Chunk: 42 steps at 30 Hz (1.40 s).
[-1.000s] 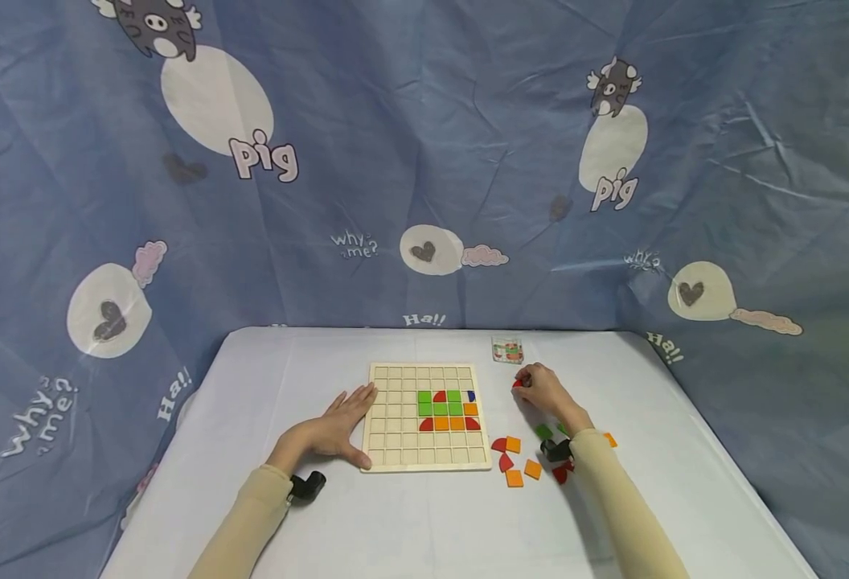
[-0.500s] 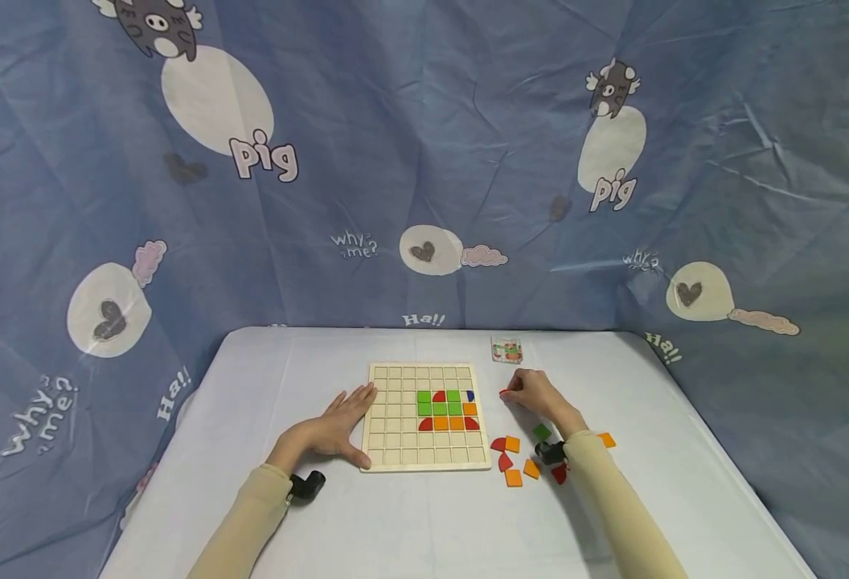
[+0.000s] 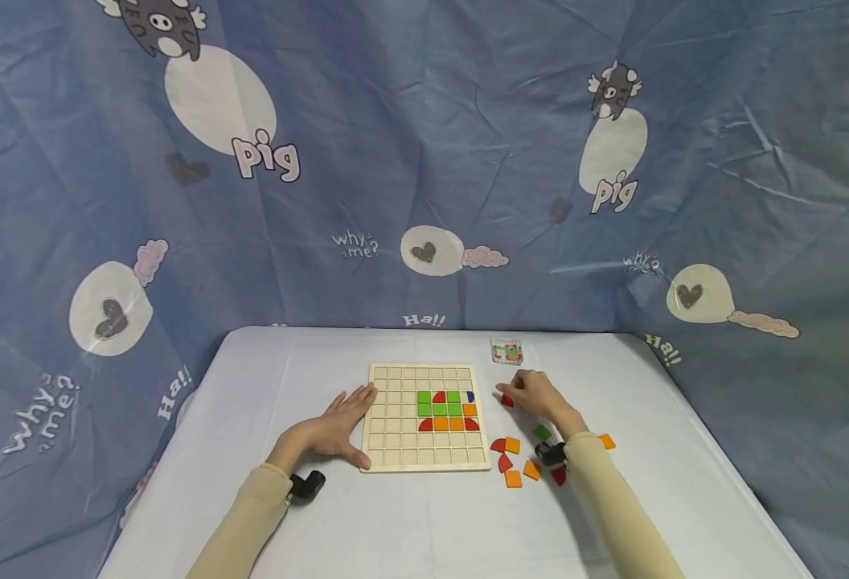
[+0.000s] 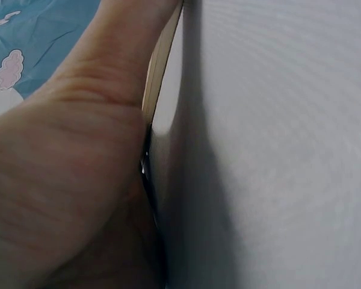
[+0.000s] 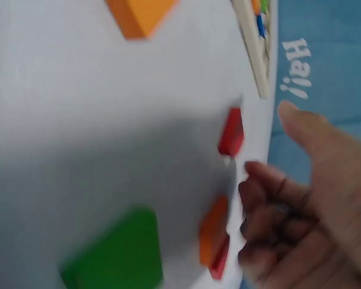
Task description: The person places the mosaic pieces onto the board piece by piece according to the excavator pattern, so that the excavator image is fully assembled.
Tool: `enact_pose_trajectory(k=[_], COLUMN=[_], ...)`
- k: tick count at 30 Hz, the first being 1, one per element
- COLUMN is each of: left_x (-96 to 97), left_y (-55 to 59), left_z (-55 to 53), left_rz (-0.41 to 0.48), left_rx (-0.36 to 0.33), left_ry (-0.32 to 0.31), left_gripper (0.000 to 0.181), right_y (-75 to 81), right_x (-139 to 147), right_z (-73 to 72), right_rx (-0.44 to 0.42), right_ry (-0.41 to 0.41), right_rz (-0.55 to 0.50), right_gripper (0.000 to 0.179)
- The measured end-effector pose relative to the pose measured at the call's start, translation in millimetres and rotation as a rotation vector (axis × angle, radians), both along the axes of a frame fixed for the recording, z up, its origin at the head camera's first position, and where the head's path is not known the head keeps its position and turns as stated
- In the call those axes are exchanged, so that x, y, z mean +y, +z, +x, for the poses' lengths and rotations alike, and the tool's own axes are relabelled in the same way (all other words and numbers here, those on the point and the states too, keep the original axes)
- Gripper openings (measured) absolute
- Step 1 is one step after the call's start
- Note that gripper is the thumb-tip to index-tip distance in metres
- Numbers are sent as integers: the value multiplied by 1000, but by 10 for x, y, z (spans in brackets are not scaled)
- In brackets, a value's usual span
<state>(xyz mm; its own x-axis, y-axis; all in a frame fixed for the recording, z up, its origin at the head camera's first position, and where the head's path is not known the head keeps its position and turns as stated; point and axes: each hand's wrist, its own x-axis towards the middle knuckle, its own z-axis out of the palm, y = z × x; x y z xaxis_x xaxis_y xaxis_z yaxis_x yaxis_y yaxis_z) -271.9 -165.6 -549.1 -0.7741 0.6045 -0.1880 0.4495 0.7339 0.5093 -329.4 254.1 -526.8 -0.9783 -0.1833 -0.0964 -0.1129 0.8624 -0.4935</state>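
A light wooden grid board (image 3: 395,458) lies on the table, with green, orange, red and blue pieces set in its right half. My left hand (image 3: 338,426) rests with spread fingers along the board's left edge. To the right of the board, my right hand (image 3: 536,396) is close over a red quarter-circle piece (image 3: 507,400). In the right wrist view this red piece (image 5: 231,133) lies on the white surface, and the thumb (image 5: 301,123) is spread away from the fingers. An orange piece (image 5: 213,232) and another red piece lie beyond those fingers.
A small picture card (image 3: 507,351) lies behind the right hand. Loose pieces are scattered in front of it, among them a green square (image 3: 543,433), an orange square (image 3: 514,479) and a red quarter-circle (image 3: 505,462). Another orange piece (image 3: 607,441) lies beyond the right forearm.
My right hand has moved a little left and toward me with the red quarter-circle, and its thumb has come away from the piece. The left hand has stayed on the board's edge.
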Motion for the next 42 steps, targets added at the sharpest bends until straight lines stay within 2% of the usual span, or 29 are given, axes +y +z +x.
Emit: enact_pose_trajectory(k=[3, 6, 10, 15, 20, 27, 31, 35, 39, 42], left_x=[3, -5, -13, -6, 0, -18, -24, -19, -9, -14], left_y=[-5, -9, -8, -4, -10, -16, -12, -11, -19, -29], left_z=[4, 10, 22, 28, 14, -8, -14, -16, -16, -21], left_rz=[5, 3, 2, 1, 1, -1, -10, -10, -19, -18], left_rx=[-3, -9, -10, -7, 1, 17, 11, 8, 5, 7], left_ry=[3, 11, 14, 10, 6, -7, -9, -7, -9, -10], left_gripper=[137, 137, 137, 138, 137, 137, 137, 138, 138, 138], right_y=[37, 72, 69, 36, 12, 15, 24, 28, 17, -7], right_x=[47, 61, 49, 53, 40, -21, -52, -16, 85, 133], right_z=[3, 25, 67, 88, 108, 155, 182, 207, 232, 247], right_rx=[6, -33, -67, -5, 46, -15, -50, -28, 12, 27], right_ry=[68, 147, 212, 260, 211, 38, -23, 4, 104, 195], right_rz=[-62, -78, -24, 22, 17, 25, 42, 32, -6, 2], right_gripper=[15, 25, 30, 19, 11, 17, 22, 24, 17, 20])
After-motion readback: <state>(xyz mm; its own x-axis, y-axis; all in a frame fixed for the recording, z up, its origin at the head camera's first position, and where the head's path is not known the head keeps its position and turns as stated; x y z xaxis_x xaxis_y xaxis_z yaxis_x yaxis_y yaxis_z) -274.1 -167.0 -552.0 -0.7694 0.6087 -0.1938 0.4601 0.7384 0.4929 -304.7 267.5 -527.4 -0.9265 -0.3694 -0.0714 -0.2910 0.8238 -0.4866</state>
